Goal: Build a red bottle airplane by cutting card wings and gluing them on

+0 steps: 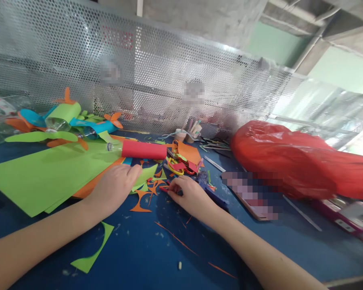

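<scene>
Okay so, a small red scrap looks pinched between thumb and fingers of the right hand; the left hand is loosely curled by a green paper offcut, and whether anything is gripped there can't be told. Just beyond both, a smooth tube of red paper is wrapped round a clear plastic bottle, its ridged neck showing; flat green sheets are spread left of the left hand, and curvy orange offcuts are scattered between the hands. Farther past the right hand, pen-like sticks are held in a small cup; off to its right, a shiny, crinkled red plastic bag is seen, contents hidden.
</scene>
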Motion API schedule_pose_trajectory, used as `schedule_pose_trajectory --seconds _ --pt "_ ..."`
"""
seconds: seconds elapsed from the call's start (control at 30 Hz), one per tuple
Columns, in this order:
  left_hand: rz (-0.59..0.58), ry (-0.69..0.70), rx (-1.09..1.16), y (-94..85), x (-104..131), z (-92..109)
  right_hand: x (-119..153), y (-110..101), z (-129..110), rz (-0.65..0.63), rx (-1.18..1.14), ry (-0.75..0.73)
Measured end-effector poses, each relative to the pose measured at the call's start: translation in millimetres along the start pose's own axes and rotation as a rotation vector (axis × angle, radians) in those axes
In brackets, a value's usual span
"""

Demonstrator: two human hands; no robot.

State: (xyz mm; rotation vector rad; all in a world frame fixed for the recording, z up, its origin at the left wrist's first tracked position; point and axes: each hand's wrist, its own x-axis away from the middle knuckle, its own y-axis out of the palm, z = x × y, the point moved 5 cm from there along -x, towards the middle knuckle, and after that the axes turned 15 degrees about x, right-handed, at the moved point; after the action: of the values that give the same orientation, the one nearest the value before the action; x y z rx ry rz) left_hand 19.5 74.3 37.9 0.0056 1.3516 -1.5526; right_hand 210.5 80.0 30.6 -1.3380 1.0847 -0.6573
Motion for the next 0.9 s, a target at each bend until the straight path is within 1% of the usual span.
schedule_pose_trajectory --seconds 0.03,0.07,0.13,0.17,0.2,0.23,0.3,0.4,0.47,0.57,0.63,0.7,0.8,0.9 --pt "-0.025 0.06 -0.006 0.7 0 6 -1 -1 2 0.009 -0.002 0.018" --pt "-0.066 0.155 -0.009 2.7 1 14 -2 -2 5 0.021 -0.007 0.037" --pt "-0.161 0.406 -0.021 9.0 8 35 -4 -6 12 0.043 -0.027 0.075" --pt "-0.188 0.522 -0.027 11.6 13 44 -4 -8 15 0.053 -0.041 0.091" --pt "-0.204 0.609 -0.037 13.9 17 51 -4 -9 18 0.062 -0.06 0.104" --pt "-0.213 0.662 -0.048 15.9 20 56 -4 -10 21 0.069 -0.081 0.112" --pt "-0.237 0.703 -0.067 19.5 22 58 -5 -12 24 0.077 -0.127 0.114" --pt "-0.257 0.675 -0.07 21.1 18 48 -6 -14 24 0.087 -0.202 0.094" --pt "-0.253 0.621 -0.066 19.8 13 38 -7 -14 22 0.078 -0.287 0.073" --pt "-0.297 0.504 0.006 18.2 7 25 -7 -12 18 0.003 -0.422 0.02" --pt "-0.321 0.404 0.095 16.6 5 22 -7 -9 16 -0.072 -0.467 -0.011" --pt "-0.313 0.31 0.17 14.4 4 23 -5 -6 13 -0.149 -0.505 -0.025" --pt "-0.287 0.2 0.226 13.0 4 33 -1 -3 9 -0.26 -0.528 -0.056" --pt "-0.332 0.092 0.223 18.3 7 42 4 -4 5 -0.347 -0.462 -0.091"
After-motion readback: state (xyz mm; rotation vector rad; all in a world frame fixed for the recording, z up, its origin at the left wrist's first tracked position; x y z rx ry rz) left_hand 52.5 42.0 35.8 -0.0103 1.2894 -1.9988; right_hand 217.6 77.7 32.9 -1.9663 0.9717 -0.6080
